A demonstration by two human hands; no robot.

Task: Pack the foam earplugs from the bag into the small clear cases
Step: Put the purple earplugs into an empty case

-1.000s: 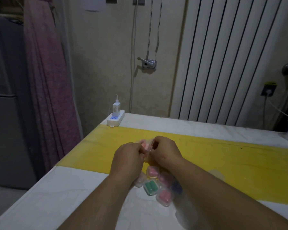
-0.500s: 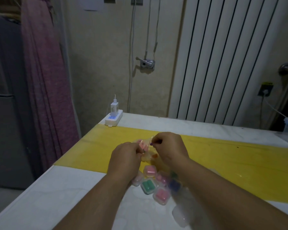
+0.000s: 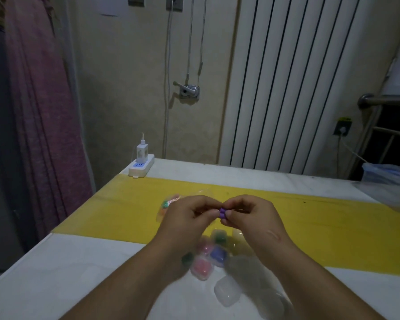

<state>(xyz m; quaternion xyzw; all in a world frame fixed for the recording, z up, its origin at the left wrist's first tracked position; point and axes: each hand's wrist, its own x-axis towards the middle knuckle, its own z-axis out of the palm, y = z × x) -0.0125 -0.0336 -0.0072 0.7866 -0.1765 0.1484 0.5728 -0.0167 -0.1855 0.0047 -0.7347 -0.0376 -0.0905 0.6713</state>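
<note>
A pair of purple foam earplugs [image 3: 222,213] is pinched between the fingertips of my left hand [image 3: 189,215] and my right hand [image 3: 249,215], above the yellow strip of the table [image 3: 116,211]. The clear bag [image 3: 169,205] with coloured earplugs lies just beyond my left hand, partly hidden by it. Below my hands lie several small clear cases, among them a pink-filled case [image 3: 201,267], a blue-filled case [image 3: 217,254] and a green-filled case [image 3: 219,237]. An empty clear case [image 3: 226,293] lies nearest to me.
A white power strip [image 3: 141,168] with a charger sits at the table's far left corner. A clear plastic container [image 3: 388,174] stands at the far right edge. A radiator and wall stand behind the table; a pink curtain hangs left.
Both hands have drawn out of the bag and now pinch the purple earplugs between them. The bag has dropped to the left of my left hand. The camera has tilted and moved closer.
</note>
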